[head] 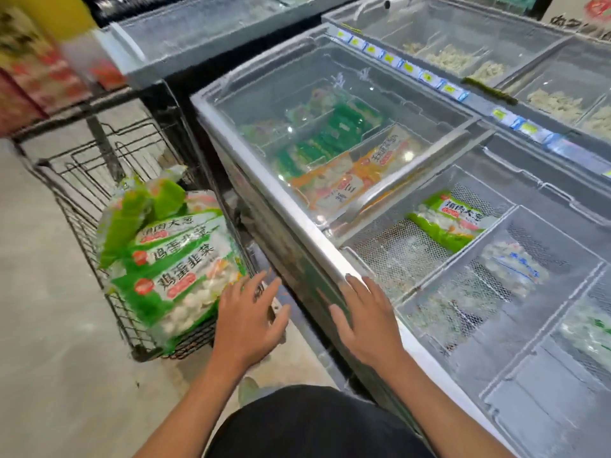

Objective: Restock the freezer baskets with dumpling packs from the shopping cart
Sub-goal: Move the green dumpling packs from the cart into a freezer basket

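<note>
Inside cart (99,206), green-white dumpling packs (175,262), stacked.

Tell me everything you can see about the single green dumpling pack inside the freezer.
The green dumpling pack is a soft plastic bag with green edges, a white label bearing dark characters, and pale dumplings showing through. It lies flat and slightly askew, alone in a wire mesh basket under the open part of the freezer. Neither hand touches it.

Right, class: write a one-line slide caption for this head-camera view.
Both hands, left and right, open between the cart's green dumpling packs and the freezer baskets.
</note>
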